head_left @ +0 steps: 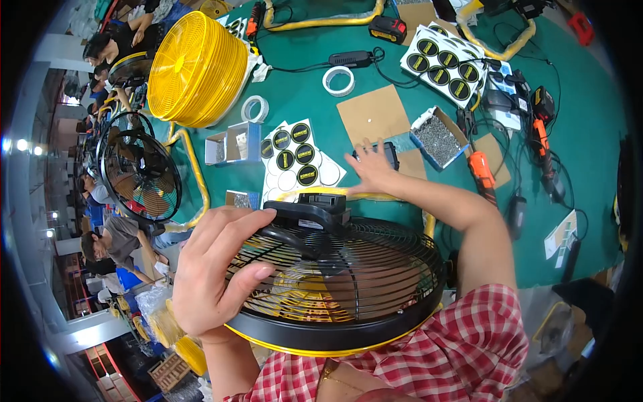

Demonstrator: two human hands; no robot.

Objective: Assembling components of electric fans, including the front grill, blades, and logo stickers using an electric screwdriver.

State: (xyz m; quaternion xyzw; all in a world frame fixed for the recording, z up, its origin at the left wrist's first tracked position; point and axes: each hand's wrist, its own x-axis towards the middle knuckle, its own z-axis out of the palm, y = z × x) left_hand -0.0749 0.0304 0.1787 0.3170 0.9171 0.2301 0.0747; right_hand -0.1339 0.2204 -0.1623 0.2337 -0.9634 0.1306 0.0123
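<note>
A round fan (335,288) with a black wire grille and a yellow rear edge leans against my front. My left hand (218,271) holds it at the side, fingers at the end of its black carrying handle (308,216) and thumb over the grille. A black boxy mount (325,201) sits on the fan's top edge. Farther out, my right hand (374,167) reaches over a black block-shaped part (388,155), fingers spread around it. How firmly it grips is partly hidden. Beside that part lies a sheet of cardboard (372,115).
Round black-and-yellow stickers (295,154), tape rolls (338,80) and a box of screws (439,137) lie on the green table (301,47). Stacked yellow fan guards (197,70) and another fan (140,171) stand left. Orange-black power screwdrivers (481,171) lie right. Several people work at left.
</note>
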